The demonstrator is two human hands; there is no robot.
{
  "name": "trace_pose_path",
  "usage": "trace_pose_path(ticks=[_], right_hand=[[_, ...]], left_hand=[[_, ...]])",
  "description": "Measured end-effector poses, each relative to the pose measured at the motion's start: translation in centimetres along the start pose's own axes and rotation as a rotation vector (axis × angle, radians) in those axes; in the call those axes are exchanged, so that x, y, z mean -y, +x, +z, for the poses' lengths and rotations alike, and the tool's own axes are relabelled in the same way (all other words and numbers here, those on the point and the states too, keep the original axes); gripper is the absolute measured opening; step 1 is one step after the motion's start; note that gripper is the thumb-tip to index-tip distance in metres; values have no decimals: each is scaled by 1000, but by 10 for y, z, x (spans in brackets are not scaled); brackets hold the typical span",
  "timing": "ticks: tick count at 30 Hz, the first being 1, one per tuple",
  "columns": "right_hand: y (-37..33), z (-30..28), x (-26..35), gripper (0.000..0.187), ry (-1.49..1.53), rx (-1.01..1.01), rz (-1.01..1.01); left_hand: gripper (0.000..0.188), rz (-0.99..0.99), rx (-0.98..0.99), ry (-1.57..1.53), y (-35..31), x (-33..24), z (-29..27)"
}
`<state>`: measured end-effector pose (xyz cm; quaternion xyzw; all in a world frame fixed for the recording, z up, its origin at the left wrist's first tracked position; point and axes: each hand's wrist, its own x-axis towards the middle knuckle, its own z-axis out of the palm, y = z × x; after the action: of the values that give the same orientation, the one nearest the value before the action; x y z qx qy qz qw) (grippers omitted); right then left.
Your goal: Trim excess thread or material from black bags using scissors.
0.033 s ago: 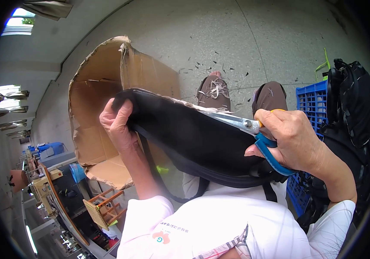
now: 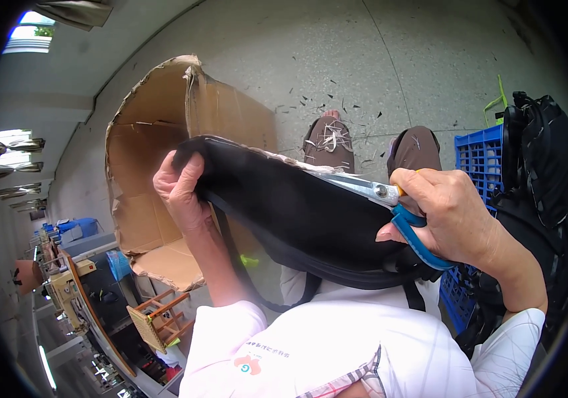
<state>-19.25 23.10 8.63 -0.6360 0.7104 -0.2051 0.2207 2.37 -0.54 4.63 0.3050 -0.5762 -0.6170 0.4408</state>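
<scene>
Overhead, the left hand (image 2: 179, 189) was clamped shut on the near end of a black curved fabric panel (image 2: 297, 212), fingers curled over its top edge and thumb underneath, holding it up in front of the person's chest. At the panel's other end, the right hand (image 2: 453, 212) was closed through the blue plastic handles of a pair of steel-bladed scissors (image 2: 380, 192), whose blades lay along the panel's upper edge, pointing toward the left hand; whether the blades were parted could not be told. Behind the panel stood a large open brown cardboard box (image 2: 158, 166), torn at its rim. Below it lay a grey speckled floor (image 2: 363, 60) scattered with dark trimmings. To the right stood a blue plastic crate (image 2: 479, 159), with a heap of black bags (image 2: 542, 166) just beside it.
</scene>
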Motion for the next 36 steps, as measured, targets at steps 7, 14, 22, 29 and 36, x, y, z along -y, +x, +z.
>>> trace_pose_path(ticks=[7, 14, 22, 29, 36], right_hand=[[13, 4, 5, 49, -42, -130, -96], [14, 6, 8, 50, 3, -83, -74], [25, 8, 9, 51, -51, -136, -92], [21, 10, 8, 47, 69, -96, -70], [33, 13, 13, 43, -61, -290, -132]], left_hand=[[17, -29, 30, -51, -3, -3, 8], [12, -58, 38, -84, -3, -8, 3], [16, -66, 132, -104, 5, -5, 3], [16, -49, 128, -108, 1, -6, 1], [17, -44, 170, -137, 0, -9, 13]])
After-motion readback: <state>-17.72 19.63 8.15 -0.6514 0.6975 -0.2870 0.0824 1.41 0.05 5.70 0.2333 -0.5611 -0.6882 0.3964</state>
